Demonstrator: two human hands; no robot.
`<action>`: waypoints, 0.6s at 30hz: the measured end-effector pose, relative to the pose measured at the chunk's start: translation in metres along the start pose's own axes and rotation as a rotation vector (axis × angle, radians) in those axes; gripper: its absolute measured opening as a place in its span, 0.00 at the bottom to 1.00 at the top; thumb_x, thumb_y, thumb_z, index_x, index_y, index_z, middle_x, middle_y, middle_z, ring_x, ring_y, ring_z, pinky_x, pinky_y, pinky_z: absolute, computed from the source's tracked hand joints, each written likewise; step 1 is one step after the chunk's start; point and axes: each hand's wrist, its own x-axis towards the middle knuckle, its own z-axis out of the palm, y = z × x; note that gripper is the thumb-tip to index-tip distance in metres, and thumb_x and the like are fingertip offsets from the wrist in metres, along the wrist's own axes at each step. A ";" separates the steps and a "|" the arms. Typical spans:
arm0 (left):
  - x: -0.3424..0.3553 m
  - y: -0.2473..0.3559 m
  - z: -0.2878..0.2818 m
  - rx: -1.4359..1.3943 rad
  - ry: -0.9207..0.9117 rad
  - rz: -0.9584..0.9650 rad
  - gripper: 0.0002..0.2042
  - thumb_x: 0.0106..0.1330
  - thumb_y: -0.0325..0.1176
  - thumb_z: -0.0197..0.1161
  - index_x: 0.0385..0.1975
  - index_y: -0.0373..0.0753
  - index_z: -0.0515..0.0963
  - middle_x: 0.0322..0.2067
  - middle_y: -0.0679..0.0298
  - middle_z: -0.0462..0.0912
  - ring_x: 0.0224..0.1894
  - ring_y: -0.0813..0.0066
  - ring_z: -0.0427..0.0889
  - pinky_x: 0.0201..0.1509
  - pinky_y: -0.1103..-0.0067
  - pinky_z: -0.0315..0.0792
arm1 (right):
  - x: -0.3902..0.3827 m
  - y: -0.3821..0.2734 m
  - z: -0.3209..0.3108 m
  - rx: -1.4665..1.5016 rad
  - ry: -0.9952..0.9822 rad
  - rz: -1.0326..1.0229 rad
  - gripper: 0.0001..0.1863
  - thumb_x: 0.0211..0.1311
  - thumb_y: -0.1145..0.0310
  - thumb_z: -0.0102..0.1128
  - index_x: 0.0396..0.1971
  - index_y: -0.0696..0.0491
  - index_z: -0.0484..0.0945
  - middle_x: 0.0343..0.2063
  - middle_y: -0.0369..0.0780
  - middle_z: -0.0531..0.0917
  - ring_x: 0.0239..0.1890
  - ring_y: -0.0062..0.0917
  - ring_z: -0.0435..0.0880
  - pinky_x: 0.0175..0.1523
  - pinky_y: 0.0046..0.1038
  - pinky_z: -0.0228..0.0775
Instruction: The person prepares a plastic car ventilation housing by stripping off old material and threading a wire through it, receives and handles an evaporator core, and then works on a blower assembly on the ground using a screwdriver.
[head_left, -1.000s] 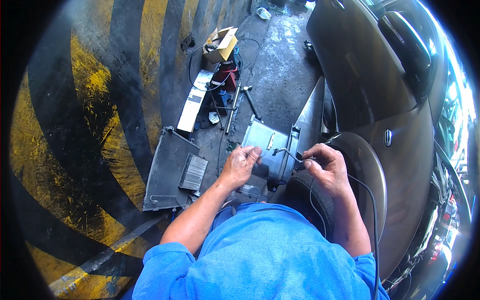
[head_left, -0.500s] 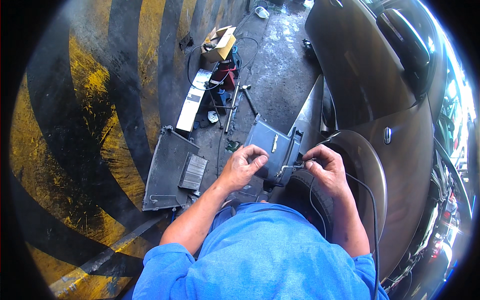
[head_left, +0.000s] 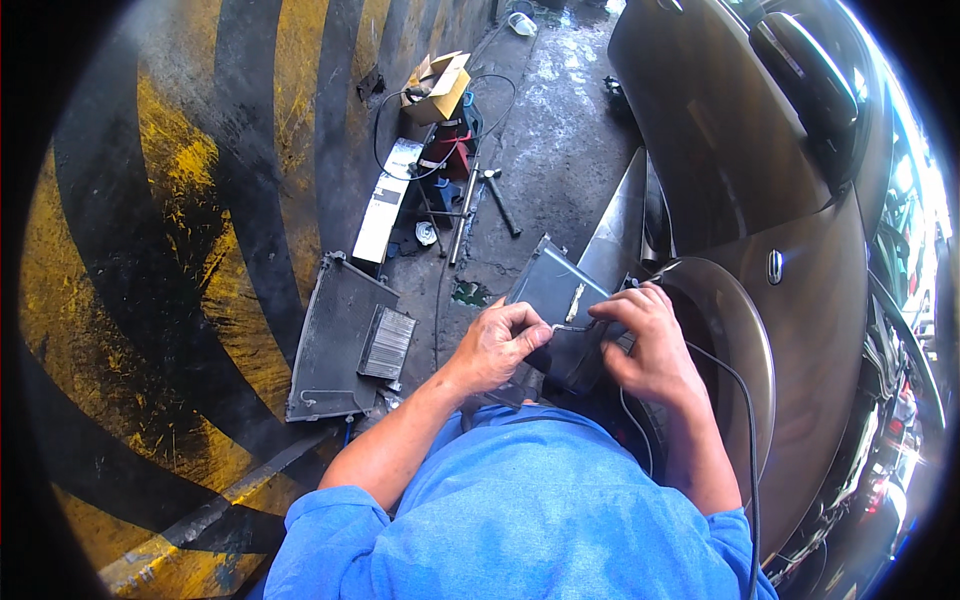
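Observation:
A thin, bent silvery metal rod point(head_left: 572, 328) spans the space between my two hands. My left hand point(head_left: 503, 345) is closed, pinching its left end between thumb and fingers. At the rod's darker right end is my right hand point(head_left: 648, 345), its fingers bent over that end and its thumb held apart below. Just beyond the hands lies a grey-blue, box-like plastic part point(head_left: 548, 278) with a small pale strip point(head_left: 575, 302) on it. My hands hide its near side. Whether they touch it I cannot tell.
Along the left lie a dark flat panel point(head_left: 325, 350) and a finned grey block point(head_left: 388, 342). Farther off are a long white box point(head_left: 388, 205), an opened cardboard box point(head_left: 437, 95), a hammer point(head_left: 503, 203) and a looped black cable point(head_left: 515, 105). A brown car point(head_left: 720, 130) fills the right side.
My left hand has moved right and taken the rod's left end. My right hand has loosened, its thumb now apart from the fingers. The grey-blue part has shifted to the right.

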 end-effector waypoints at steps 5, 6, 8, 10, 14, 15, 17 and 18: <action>-0.001 -0.005 0.010 0.031 0.057 0.128 0.14 0.66 0.45 0.61 0.28 0.39 0.77 0.24 0.67 0.79 0.33 0.71 0.76 0.60 0.65 0.61 | 0.004 -0.027 0.017 -0.169 -0.002 -0.037 0.27 0.48 0.62 0.70 0.51 0.50 0.78 0.48 0.43 0.79 0.62 0.39 0.68 0.72 0.52 0.42; 0.000 -0.003 0.011 0.031 0.053 0.131 0.14 0.66 0.45 0.61 0.28 0.39 0.77 0.24 0.67 0.79 0.33 0.71 0.76 0.60 0.65 0.61 | 0.005 -0.027 0.023 -0.150 0.025 -0.081 0.22 0.49 0.61 0.69 0.45 0.52 0.80 0.44 0.41 0.80 0.60 0.38 0.70 0.72 0.52 0.43; 0.002 0.001 0.013 0.027 0.039 0.138 0.15 0.67 0.43 0.60 0.27 0.37 0.76 0.24 0.64 0.78 0.35 0.67 0.74 0.51 0.69 0.66 | 0.007 -0.019 0.029 -0.119 -0.058 -0.090 0.14 0.48 0.63 0.70 0.35 0.52 0.82 0.36 0.39 0.80 0.55 0.37 0.74 0.70 0.51 0.47; 0.001 0.002 0.017 0.057 0.100 0.115 0.14 0.68 0.42 0.59 0.28 0.36 0.75 0.25 0.63 0.77 0.36 0.67 0.74 0.49 0.70 0.67 | 0.005 -0.015 0.035 -0.067 -0.013 -0.081 0.11 0.46 0.67 0.71 0.31 0.51 0.81 0.33 0.37 0.79 0.52 0.35 0.75 0.69 0.50 0.49; 0.003 0.000 0.026 0.081 0.266 0.058 0.13 0.70 0.40 0.56 0.29 0.36 0.75 0.25 0.63 0.76 0.35 0.68 0.74 0.44 0.73 0.69 | 0.004 -0.018 0.032 0.019 0.079 -0.109 0.11 0.41 0.72 0.74 0.26 0.50 0.80 0.29 0.35 0.78 0.46 0.31 0.77 0.68 0.47 0.52; 0.004 -0.007 0.025 0.032 0.312 0.033 0.14 0.71 0.40 0.55 0.30 0.36 0.74 0.25 0.63 0.75 0.34 0.69 0.74 0.42 0.73 0.68 | 0.003 -0.021 0.028 0.020 0.077 -0.114 0.11 0.41 0.72 0.74 0.26 0.50 0.80 0.29 0.35 0.78 0.46 0.31 0.77 0.68 0.47 0.52; 0.006 -0.023 0.018 -0.068 0.378 -0.001 0.16 0.72 0.43 0.54 0.30 0.36 0.74 0.25 0.65 0.74 0.31 0.76 0.72 0.39 0.75 0.68 | 0.002 -0.026 0.020 0.083 0.092 -0.124 0.08 0.44 0.70 0.72 0.26 0.51 0.81 0.27 0.37 0.77 0.43 0.32 0.76 0.66 0.45 0.54; 0.006 -0.023 0.010 0.005 0.338 -0.059 0.17 0.72 0.45 0.54 0.28 0.36 0.73 0.24 0.67 0.73 0.31 0.78 0.73 0.40 0.78 0.68 | 0.000 -0.023 0.019 0.079 0.096 -0.115 0.08 0.44 0.70 0.72 0.26 0.51 0.81 0.27 0.37 0.77 0.43 0.32 0.76 0.66 0.45 0.54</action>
